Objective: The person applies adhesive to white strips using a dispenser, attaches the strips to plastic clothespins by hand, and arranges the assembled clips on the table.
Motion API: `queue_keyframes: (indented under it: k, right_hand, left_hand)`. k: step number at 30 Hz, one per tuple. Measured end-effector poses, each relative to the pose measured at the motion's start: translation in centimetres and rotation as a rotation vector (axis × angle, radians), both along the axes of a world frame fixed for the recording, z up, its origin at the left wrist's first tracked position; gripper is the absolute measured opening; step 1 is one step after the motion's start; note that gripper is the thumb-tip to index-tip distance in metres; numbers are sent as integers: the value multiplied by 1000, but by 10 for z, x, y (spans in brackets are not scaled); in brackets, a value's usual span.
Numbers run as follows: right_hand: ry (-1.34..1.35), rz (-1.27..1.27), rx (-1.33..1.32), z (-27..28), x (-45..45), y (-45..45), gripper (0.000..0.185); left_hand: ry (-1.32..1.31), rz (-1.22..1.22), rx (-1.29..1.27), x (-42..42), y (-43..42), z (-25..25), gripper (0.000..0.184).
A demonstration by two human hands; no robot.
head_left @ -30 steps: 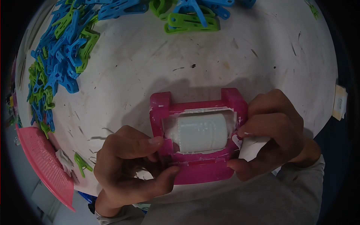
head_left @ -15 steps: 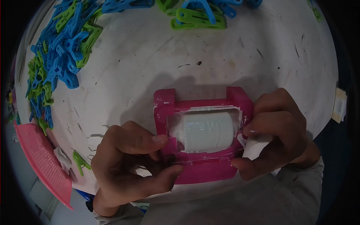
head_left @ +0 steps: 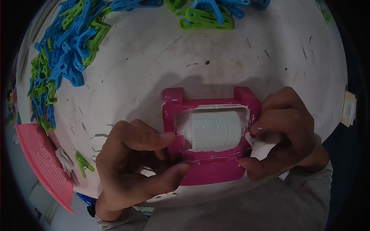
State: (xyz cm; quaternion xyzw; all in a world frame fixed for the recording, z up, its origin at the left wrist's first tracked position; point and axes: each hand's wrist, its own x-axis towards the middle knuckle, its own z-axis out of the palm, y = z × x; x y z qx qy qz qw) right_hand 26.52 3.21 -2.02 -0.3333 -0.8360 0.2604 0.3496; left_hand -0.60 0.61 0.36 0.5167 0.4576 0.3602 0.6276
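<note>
A pink plastic case (head_left: pixel 212 171) with two raised blocks at its far corners is held above the near part of the table. In its rectangular opening lies a whitish, ridged cylinder (head_left: pixel 216 131), and white residue marks the opening's edges. My left hand (head_left: pixel 140 163) grips the case's left side, with thumb and fingers bent round the edge. On the right side, my right hand (head_left: pixel 285 134) holds the case in the same way. The fingertips behind the case are partly hidden.
Blue and green clips (head_left: pixel 65 50) lie heaped along the table's (head_left: pixel 135 77) left side, and more clips (head_left: pixel 208 17) at the far edge. A single green clip (head_left: pixel 83 163) sits near a pink perforated basket (head_left: pixel 46 165) at the left. A pale block (head_left: pixel 348 109) is at the right edge.
Both hands and the pink case have shifted slightly right and a little away from me in the view. The grip on the case looks the same.
</note>
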Motion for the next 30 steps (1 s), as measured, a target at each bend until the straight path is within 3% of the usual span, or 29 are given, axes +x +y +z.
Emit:
queue_keyframes:
  k: [15,21,23,24,26,27,29,30]
  right_hand:
    - [4,15,4,1,-1,2,49]
    - [26,118,-38,1,9,5,55]
    - [609,-15,-760,0,12,3,64]
    - [604,-8,-748,5,15,9,64]
    - [171,109,-738,16,21,25,70]
    - [170,116,-715,19,22,27,70]
    - [-50,178,-487,15,23,18,67]
    - [-52,180,-465,17,22,17,67]
  left_hand:
    - [8,80,-92,5,-3,0,53]
    - [-36,-56,62,-1,1,-4,44]
    - [-52,6,-142,1,-2,2,52]
    - [-55,10,-129,3,-3,5,52]
    - [-21,108,-232,6,-2,9,64]
    - [-21,113,-208,7,-1,9,64]
    - [212,52,-118,6,-8,7,90]
    - [212,57,-96,7,-13,12,90]
